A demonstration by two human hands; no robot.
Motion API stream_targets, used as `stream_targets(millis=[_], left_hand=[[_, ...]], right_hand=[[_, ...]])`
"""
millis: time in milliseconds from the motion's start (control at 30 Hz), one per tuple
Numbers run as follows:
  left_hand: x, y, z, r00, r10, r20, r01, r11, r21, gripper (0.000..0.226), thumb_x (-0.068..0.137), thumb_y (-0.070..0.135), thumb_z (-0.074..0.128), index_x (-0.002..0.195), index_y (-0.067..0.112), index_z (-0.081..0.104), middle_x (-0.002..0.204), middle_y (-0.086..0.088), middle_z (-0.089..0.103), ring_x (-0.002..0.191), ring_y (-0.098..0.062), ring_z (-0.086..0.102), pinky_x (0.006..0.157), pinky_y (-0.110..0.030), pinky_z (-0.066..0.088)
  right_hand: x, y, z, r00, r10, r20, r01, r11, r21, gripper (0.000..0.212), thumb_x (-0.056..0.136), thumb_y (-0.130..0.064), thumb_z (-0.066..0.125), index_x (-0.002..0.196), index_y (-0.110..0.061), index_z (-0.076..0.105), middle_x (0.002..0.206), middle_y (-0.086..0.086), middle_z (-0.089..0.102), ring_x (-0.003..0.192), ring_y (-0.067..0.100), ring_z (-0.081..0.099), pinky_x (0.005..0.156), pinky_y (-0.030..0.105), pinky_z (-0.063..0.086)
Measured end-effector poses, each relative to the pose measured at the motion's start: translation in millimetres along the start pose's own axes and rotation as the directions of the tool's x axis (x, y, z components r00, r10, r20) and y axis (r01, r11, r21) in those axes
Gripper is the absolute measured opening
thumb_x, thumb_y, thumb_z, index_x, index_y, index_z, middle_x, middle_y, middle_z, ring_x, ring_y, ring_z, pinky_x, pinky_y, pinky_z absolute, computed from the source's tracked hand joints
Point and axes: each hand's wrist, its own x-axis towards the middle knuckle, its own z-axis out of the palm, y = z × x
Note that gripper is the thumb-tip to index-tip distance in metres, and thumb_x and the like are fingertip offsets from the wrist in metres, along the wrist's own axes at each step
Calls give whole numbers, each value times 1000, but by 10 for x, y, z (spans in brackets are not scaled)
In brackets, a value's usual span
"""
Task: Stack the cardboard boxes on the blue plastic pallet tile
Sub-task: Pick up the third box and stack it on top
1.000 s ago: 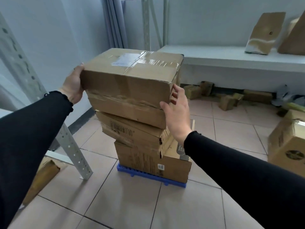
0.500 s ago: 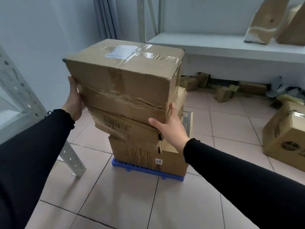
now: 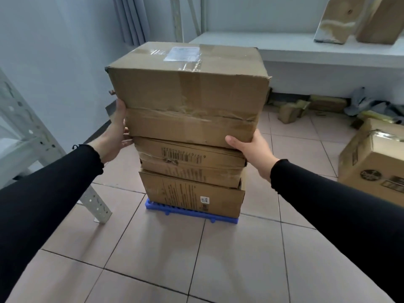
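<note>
A big taped cardboard box (image 3: 188, 92) with a white label on its lid sits on top of a stack, squared to me. My left hand (image 3: 115, 136) presses its lower left side and my right hand (image 3: 255, 152) grips its lower right corner, thumb on the front face. Under it lies a flatter box with a barcode (image 3: 190, 162). A third box (image 3: 192, 193) rests at the bottom on the blue plastic pallet tile (image 3: 157, 207), whose front edge shows below the stack.
A perforated metal shelf leg (image 3: 96, 202) stands on the tiled floor left of the pallet. Another cardboard box (image 3: 371, 160) sits on the floor at right. Small boxes (image 3: 290, 110) lie under a white ledge (image 3: 306, 51) that carries two leaning boxes.
The top box has been turned from a skewed angle to face me squarely over the stack. Both hands slid down to its lower edges. The view has shifted to the stack's front.
</note>
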Motion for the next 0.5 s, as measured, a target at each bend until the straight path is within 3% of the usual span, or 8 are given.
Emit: stream_targets(millis=[133,233,333,400,433,500], left_hand=[[-99,30,118,1000,-5,-2,5,998,56,129,53,104,24,159,31,31,138,1,49,115,-18,60,101,-36,44],[-147,41,116,999,-43,-4,44,996,83,129,55,103,21,160,29,30,141,-2,49,124,-26,57,108,-40,44],[-200,50,112,996,-60,-70,66,993,96,126,60,104,20,160,28,31,138,-4,52,124,-26,56,113,-47,40],[-253,39,127,970,61,-235,-30,991,134,110,74,98,24,159,27,31,135,-2,53,127,-23,51,117,-51,33],[-297,52,223,922,182,-340,-119,973,198,102,82,92,28,159,25,28,144,-2,47,135,-23,45,119,-51,30],[-447,172,494,743,505,-438,-326,846,423,79,100,64,37,161,15,21,161,-9,27,149,-26,25,123,-43,18]], right_hand=[[-26,41,-94,1000,-4,-13,3,999,-32,79,82,-46,82,149,-28,45,133,-8,64,117,15,63,92,29,51],[-38,81,-99,1000,-11,-19,10,998,-63,80,83,-46,81,150,-26,43,135,-6,64,120,18,62,98,35,53],[-79,82,-176,1000,8,10,-7,995,-101,78,86,-43,79,151,-23,41,138,-3,63,121,20,63,93,33,55],[-114,76,-227,999,1,32,5,984,-180,85,87,-43,78,157,-21,35,149,1,56,126,22,60,89,27,52],[-153,85,-329,999,-4,34,12,972,-234,90,88,-44,77,160,-20,30,155,3,51,132,24,57,91,27,48],[-213,134,-612,999,-30,24,37,926,-377,94,88,-46,76,162,-19,25,160,4,44,140,27,50,93,29,44]])
